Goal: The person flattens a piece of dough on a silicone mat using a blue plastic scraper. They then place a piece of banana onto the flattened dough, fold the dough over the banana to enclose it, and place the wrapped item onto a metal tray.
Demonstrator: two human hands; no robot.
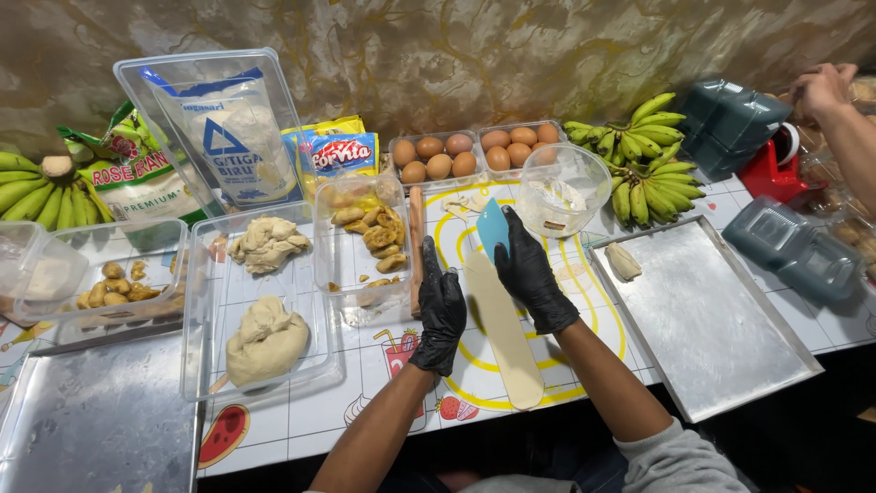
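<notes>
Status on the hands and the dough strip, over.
Right hand grips blue scraper at far end of dough strip. Left hand edge-on beside strip, against wooden rolling pin. Nothing lying on strip.

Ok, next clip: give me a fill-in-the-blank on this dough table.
1. The right hand holds a ____ scraper.
2. The dough strip lies on a mat ringed in ____.
3. The tray on the right holds ____ dough piece.
4. Both hands wear ____ gloves; the left hand rests beside the strip.

Missing words: blue; yellow; one; black
</notes>
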